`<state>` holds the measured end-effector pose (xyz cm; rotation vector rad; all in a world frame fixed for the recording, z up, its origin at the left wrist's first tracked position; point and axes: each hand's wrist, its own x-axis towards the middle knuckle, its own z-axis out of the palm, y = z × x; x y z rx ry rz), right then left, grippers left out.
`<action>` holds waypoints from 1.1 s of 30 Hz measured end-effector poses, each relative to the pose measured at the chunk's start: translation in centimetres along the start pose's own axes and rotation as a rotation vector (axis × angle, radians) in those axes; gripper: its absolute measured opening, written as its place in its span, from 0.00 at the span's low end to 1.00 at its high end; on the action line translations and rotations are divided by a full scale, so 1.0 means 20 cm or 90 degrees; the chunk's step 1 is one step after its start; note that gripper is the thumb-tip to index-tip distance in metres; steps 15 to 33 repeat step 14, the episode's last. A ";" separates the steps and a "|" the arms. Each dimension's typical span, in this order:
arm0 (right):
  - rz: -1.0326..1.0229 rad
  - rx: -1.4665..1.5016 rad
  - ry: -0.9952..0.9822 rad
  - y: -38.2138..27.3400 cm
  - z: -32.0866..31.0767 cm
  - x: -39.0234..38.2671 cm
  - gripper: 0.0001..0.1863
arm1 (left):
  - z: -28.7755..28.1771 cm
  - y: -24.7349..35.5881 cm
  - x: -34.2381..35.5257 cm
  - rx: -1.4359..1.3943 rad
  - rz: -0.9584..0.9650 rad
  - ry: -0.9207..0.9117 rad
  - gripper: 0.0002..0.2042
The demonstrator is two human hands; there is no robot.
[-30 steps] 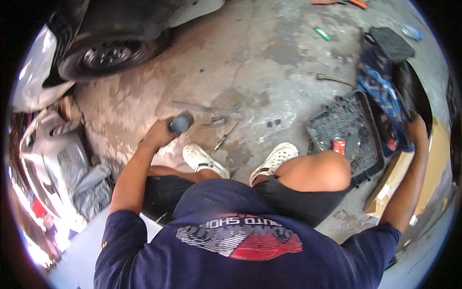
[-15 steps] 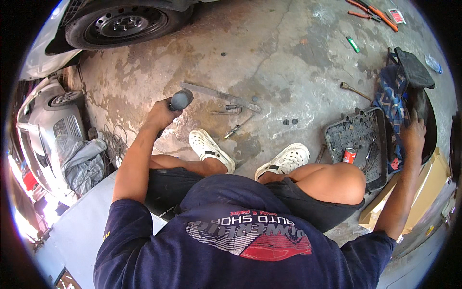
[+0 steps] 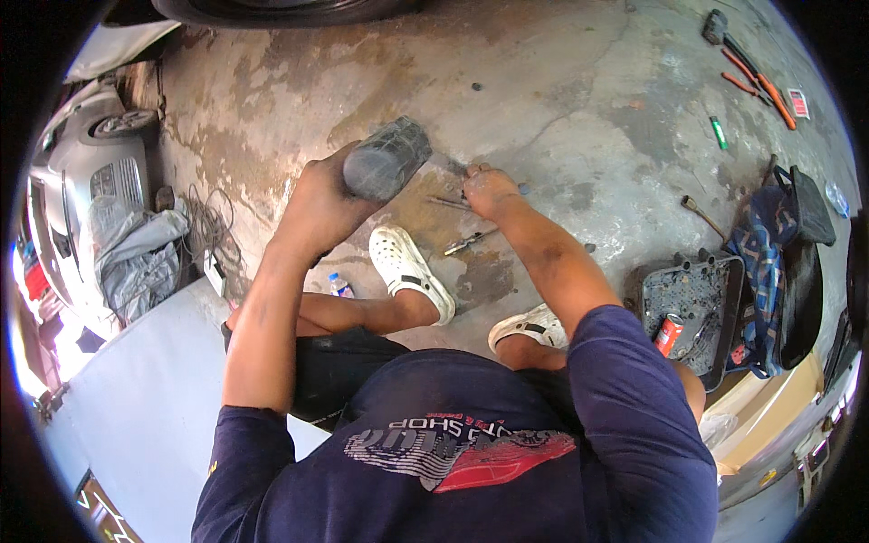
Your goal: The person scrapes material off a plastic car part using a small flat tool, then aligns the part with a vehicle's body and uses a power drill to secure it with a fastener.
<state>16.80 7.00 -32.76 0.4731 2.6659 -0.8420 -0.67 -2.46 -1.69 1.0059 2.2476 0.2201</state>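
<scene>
My left hand [image 3: 321, 204] grips a dark tool with a thick grey cylindrical head [image 3: 387, 161], which looks like a mallet; its handle is mostly hidden by the hand. Just to its right, my right hand [image 3: 491, 192] reaches down to the floor, fingers closed at a flat metal bar [image 3: 445, 164]. Part of that bar is covered by the hand and the tool head. Below the right hand, a thin metal tool [image 3: 466, 242] lies on the concrete beside my left white clog [image 3: 403, 262].
At right stand a black tray [image 3: 647, 303] with a red can [image 3: 669, 334], and a blue patterned bag [image 3: 760, 253]. Farther off lie a hammer [image 3: 729, 45], orange-handled pliers [image 3: 744, 85] and a green lighter [image 3: 719, 133]. A small bottle [image 3: 340, 286] lies by my left leg.
My right hand has left the bag at the right and come across to the metal bar on the floor. The left hand has moved right and its tool appears larger. The view has shifted.
</scene>
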 end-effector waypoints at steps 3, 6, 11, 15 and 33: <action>-0.032 -0.058 0.007 -0.04 0.05 0.00 0.17 | -0.02 -0.09 -0.07 -0.082 -0.017 0.016 0.26; -0.038 -0.124 0.000 0.08 0.11 -0.05 0.19 | -0.07 -0.07 -0.02 -0.111 -0.025 0.002 0.29; -0.001 -0.131 -0.169 -0.15 0.10 0.06 0.25 | -0.06 -0.17 -0.07 -0.108 -0.057 -0.033 0.37; 0.145 0.010 -0.202 -0.19 -0.35 0.01 0.28 | -0.12 -0.07 -0.10 -0.166 -0.014 -0.106 0.37; 0.145 0.010 -0.202 -0.19 -0.35 0.01 0.28 | -0.12 -0.07 -0.10 -0.166 -0.014 -0.106 0.37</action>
